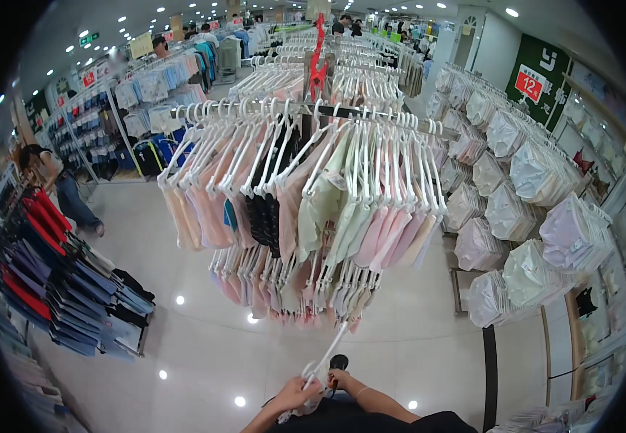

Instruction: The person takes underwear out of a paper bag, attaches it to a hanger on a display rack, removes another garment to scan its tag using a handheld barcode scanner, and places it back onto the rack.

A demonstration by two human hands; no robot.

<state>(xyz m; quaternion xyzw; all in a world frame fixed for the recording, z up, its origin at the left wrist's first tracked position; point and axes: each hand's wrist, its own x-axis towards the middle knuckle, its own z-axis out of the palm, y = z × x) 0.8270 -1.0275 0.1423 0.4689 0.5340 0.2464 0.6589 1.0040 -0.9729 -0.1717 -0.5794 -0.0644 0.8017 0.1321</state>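
Low in the head view, close to my body, my left hand is closed around a white plastic hanger and pale fabric bunched below it. My right hand is right beside it, closed on a black handheld device with a rounded head; its exact kind is too small to tell. Ahead of both hands stands a rack of pastel garments on white hangers, with a few black pieces among them. A second, lower row of garments hangs beneath.
At left, a rack holds red, black and blue clothes. Packs of pale underwear line the right wall. A person is by the left racks. A red clip hangs above the middle rack's rail.
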